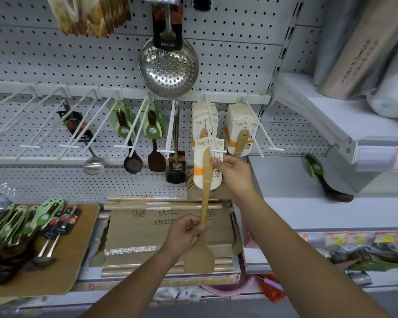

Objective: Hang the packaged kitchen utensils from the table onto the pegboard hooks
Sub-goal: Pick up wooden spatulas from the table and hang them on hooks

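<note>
Forearms reach up from the lower edge toward the shelf wall. Nearest, the left hand (184, 228) has its grip curled round the lower handle of a wooden spatula (204, 203), just above the flat blade, which hangs in front of some flattened cardboard boxes (170, 228). At the left, on the brown desk (78, 249), lies a heap of packaged utensils: dark wooden spoons (12, 224) on green cards and metal ladles (60, 222) on black cards. Higher and farther, the right hand (233, 173) pinches the top of the spatula's white card (198, 177) between thumb and fingers. The spatula stands nearly upright, and the top of its card is at the tip of a white hook (218, 151); whether the hole is already over the tip, I cannot tell. Behind it, on the same hook, hang more spatulas (202, 118) of this kind, and another bundle (239, 131) hangs on the hook just to the right. On the pegboard (228, 60) above them hangs a big steel skimmer (168, 67). On the grey shelf at the right one green-card spoon (324, 180) lies alone.
</note>
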`<state>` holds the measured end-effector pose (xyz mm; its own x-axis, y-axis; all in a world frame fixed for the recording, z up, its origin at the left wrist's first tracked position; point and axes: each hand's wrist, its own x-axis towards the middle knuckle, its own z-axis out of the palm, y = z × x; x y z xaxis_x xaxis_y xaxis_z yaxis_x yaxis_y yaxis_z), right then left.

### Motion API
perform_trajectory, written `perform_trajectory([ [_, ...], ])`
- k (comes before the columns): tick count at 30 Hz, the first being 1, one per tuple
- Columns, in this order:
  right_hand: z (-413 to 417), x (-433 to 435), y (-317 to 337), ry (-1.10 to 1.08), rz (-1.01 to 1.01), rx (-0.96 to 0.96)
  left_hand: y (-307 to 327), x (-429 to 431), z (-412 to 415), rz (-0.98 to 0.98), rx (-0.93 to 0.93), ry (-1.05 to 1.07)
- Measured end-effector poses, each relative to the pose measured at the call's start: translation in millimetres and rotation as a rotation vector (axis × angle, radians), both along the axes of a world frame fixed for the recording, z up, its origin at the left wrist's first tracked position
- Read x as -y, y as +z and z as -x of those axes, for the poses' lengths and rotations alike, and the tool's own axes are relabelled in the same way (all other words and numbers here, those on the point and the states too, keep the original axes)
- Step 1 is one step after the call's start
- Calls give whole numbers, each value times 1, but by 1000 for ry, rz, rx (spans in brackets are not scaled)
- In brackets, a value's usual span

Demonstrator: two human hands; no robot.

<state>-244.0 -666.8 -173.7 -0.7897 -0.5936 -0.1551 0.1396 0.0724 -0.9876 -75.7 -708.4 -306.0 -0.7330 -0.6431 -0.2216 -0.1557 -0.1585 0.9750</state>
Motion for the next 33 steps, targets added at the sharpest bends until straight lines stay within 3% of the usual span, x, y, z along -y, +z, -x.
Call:
perform_trajectory([
  [20, 56, 75, 7, -118, -127, -214, 6, 79, 73, 259, 211, -79],
  [28, 44, 39, -11, -61, -494, -465, 22, 76, 58, 443, 325, -78],
  [33, 22, 12, -30, 87, -642, -632, 24, 76, 32, 542, 431, -108],
])
